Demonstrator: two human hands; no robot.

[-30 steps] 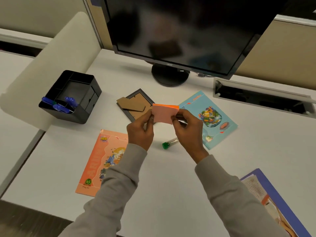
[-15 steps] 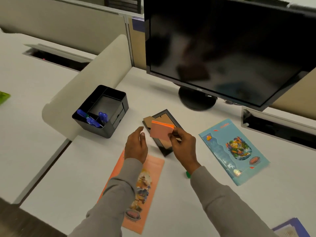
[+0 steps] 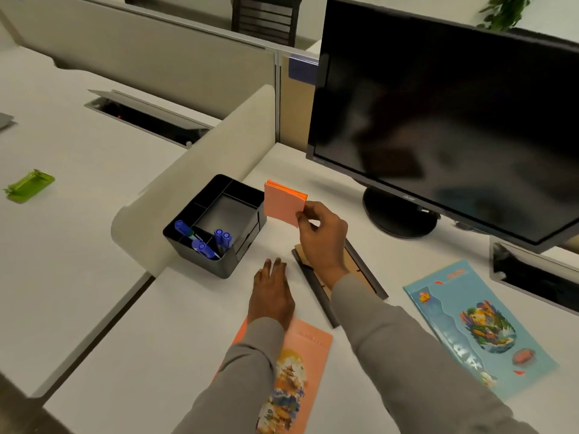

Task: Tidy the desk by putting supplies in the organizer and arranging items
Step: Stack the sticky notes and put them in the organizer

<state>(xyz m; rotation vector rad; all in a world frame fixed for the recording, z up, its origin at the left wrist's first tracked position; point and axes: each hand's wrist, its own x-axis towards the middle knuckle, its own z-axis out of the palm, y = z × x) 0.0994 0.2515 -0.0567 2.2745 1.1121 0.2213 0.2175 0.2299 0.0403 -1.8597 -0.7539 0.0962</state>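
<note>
1 pad of orange sticky notes point(image 3: 282, 203) is the supply in hand, and we judge it bound for the organizer point(image 3: 200, 261) at the left edge of the desk point(image 3: 156, 324). Our right hand point(image 3: 319, 233) pinches the pad's lower corner and holds it off the desk, just beside the organizer's far right wall. Our left hand point(image 3: 272, 296) rests flat, fingers straight, near the organizer's right corner. Next we should carry the pad left over the large square compartment and lower it in.
</note>
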